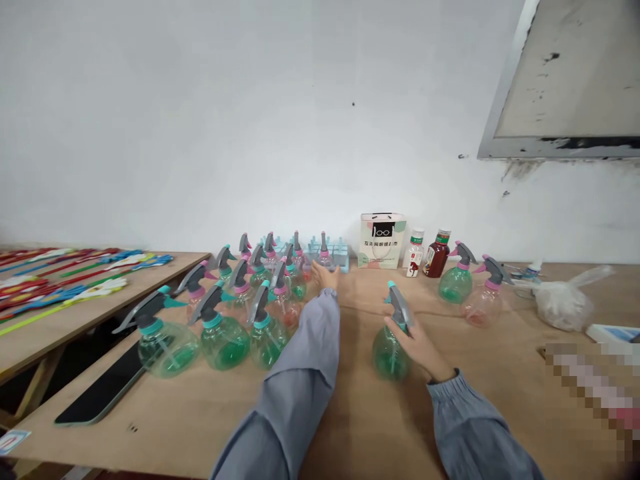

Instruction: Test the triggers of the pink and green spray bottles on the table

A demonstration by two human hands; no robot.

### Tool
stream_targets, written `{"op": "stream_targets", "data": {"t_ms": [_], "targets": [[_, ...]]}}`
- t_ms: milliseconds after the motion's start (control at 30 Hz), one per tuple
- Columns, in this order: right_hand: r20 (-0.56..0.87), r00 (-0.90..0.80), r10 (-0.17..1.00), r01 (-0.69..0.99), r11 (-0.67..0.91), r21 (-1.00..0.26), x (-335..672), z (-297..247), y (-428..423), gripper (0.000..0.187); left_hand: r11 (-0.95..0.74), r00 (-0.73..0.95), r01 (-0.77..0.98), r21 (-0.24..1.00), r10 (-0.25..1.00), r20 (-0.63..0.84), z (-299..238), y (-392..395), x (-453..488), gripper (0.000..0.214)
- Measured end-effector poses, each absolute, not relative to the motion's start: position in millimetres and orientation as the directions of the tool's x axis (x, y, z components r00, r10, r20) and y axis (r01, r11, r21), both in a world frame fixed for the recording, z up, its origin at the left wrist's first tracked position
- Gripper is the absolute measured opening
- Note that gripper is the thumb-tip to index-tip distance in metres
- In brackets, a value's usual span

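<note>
My left hand reaches to the back of the table, its fingers curved around a spray bottle with a pink collar; the hand hides most of that bottle's body. Nearer to me, my right hand is closed on the neck and side of a green spray bottle with a turquoise nozzle, standing on the table. Several more spray bottles, green and pink, stand in rows left of my left arm. At the right, a green bottle and a pink bottle stand side by side.
Light blue plastic racks stand by the wall, with a paper bag and two drink bottles to their right. A phone lies front left. A knotted plastic bag sits right. Colourful sticks cover the left table.
</note>
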State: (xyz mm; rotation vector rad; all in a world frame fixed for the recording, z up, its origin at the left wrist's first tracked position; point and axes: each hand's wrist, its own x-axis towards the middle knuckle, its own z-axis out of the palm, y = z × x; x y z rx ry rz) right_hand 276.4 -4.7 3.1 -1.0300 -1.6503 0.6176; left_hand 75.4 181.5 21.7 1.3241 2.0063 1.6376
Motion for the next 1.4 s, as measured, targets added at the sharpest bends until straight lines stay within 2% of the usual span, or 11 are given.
{"op": "stream_targets", "data": {"t_ms": [100,233,367,467,600,733,967,1067,1233,1400], "targets": [[0.438,-0.108,0.892,0.364,0.446,-0.818,282.0,7.7,-8.0,0.048,-0.034,-0.524,0.54,0.841,0.768,0.368,22.4,196.2,67.9,0.084],[0.407,-0.046,0.912,0.356,0.396,-0.847,284.9,9.8,-6.8,0.041,-0.007,-0.5,0.607,0.794,0.774,0.389,20.0,193.2,62.2,0.07],[0.347,0.012,0.938,0.274,0.331,-0.903,290.1,8.1,1.1,0.043,-0.013,-0.458,0.672,0.741,0.778,0.429,12.7,170.7,61.0,0.062],[0.317,-0.021,0.948,0.191,0.315,-0.93,292.4,9.9,3.8,0.039,-0.033,-0.416,0.7,0.713,0.793,0.445,6.2,145.7,60.4,0.057],[0.325,-0.072,0.943,0.026,0.328,-0.944,282.0,20.1,-2.2,0.031,-0.132,-0.296,0.694,0.708,0.843,0.448,-0.2,109.2,56.2,0.055],[0.269,-0.107,0.957,-0.165,0.249,-0.954,265.9,33.0,-11.5,0.039,-0.256,-0.116,0.623,0.739,0.904,0.411,-6.9,71.1,46.9,0.057],[0.166,-0.232,0.959,-0.239,0.109,-0.965,257.1,33.6,-15.4,0.042,-0.409,0.013,0.702,0.583,0.826,0.564,-27.4,15.0,27.6,0.053],[0.215,-0.247,0.945,-0.255,0.151,-0.955,254.4,29.5,-11.8,0.038,-0.43,0.016,0.729,0.532,0.789,0.615,-37.8,8.1,24.7,0.056],[0.324,-0.109,0.94,-0.174,0.303,-0.937,254.8,27.7,-5.9,0.025,-0.469,-0.002,0.705,0.532,0.749,0.663,-47.7,12.3,25.5,0.058],[0.302,-0.205,0.931,-0.177,0.268,-0.947,259.7,18.9,-3.6,0.036,-0.486,-0.008,0.686,0.541,0.739,0.673,-51.2,14.5,25.4,0.06]]}}
